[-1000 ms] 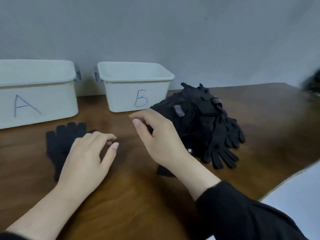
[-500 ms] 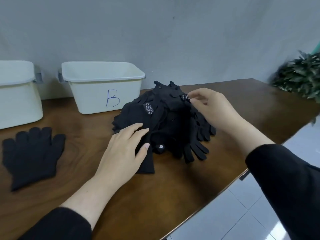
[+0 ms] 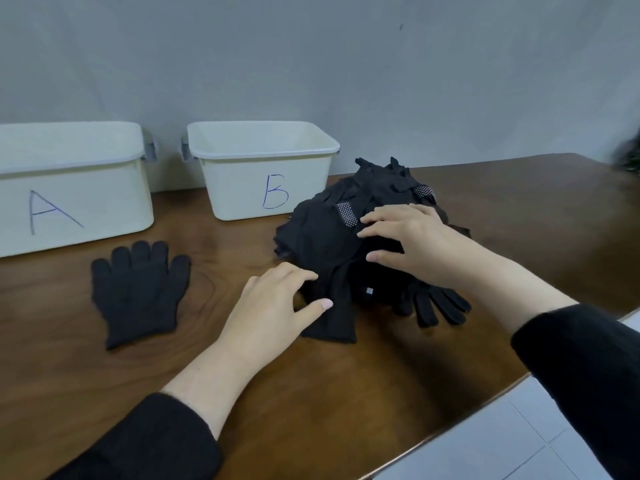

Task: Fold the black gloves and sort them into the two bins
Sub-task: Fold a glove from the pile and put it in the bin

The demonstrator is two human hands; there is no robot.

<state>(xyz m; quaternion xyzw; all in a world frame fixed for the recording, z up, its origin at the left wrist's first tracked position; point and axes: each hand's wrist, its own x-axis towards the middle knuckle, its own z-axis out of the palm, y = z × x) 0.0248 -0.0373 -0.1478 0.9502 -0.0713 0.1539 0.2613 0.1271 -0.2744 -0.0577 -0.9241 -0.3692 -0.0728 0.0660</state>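
Observation:
A heap of black gloves (image 3: 322, 233) lies right of centre on the brown table (image 3: 311, 393). My right hand (image 3: 412, 244) rests on top of the heap with its fingers spread and nearly straight. My left hand (image 3: 273, 310) touches the heap's near left edge, thumb on a glove cuff that sticks out toward me. One black glove (image 3: 138, 292) lies flat on its own to the left, fingers pointing at the bins. White bin A (image 3: 69, 188) and white bin B (image 3: 259, 168) stand at the back against the wall.
The table's front right edge (image 3: 485, 410) runs diagonally, with tiled floor (image 3: 502, 445) beyond it. A dark blurred plant (image 3: 628, 157) shows at the far right edge. A grey wall (image 3: 311, 64) stands right behind the bins.
My right hand came down from the far side of the heap onto its top. My left hand stays at the heap's near edge. The view swung back left, showing bin A fully.

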